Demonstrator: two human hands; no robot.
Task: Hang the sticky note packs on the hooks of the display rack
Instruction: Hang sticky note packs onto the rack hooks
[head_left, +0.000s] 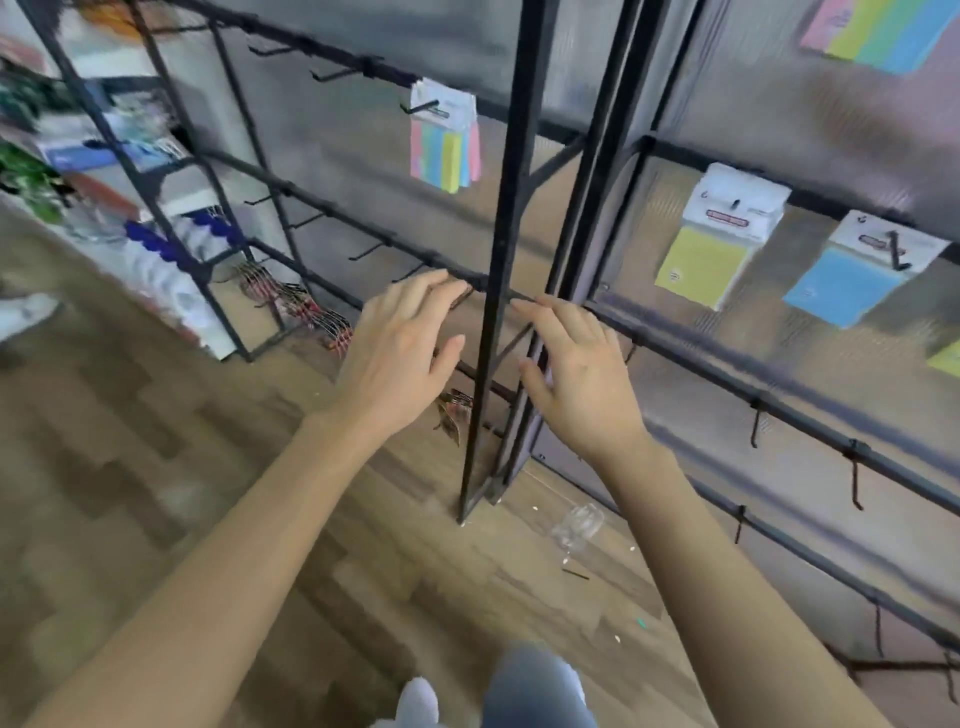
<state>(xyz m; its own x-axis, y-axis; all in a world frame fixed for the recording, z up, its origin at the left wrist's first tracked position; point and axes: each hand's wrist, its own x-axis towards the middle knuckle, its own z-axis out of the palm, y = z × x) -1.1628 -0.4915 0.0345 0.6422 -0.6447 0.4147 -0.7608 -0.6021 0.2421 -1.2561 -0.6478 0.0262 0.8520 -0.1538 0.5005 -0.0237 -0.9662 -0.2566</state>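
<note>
A black metal display rack (498, 270) stands in front of me with rows of hooks on horizontal bars. A multicoloured sticky note pack (445, 136) hangs on an upper hook left of the post. A yellow pack (711, 244) and a blue pack (857, 270) hang on the right panel; another multicoloured pack (883, 31) hangs at the top right. My left hand (400, 353) and my right hand (576, 374) hover on either side of the post, fingers relaxed, holding nothing. The view is motion-blurred.
Several bare hooks (332, 75) stick out along the left bars, and more hang on the lower right bars (854, 478). A shelf unit (156, 171) with assorted goods stands at the left. A clear plastic scrap (576, 525) lies on the wooden floor.
</note>
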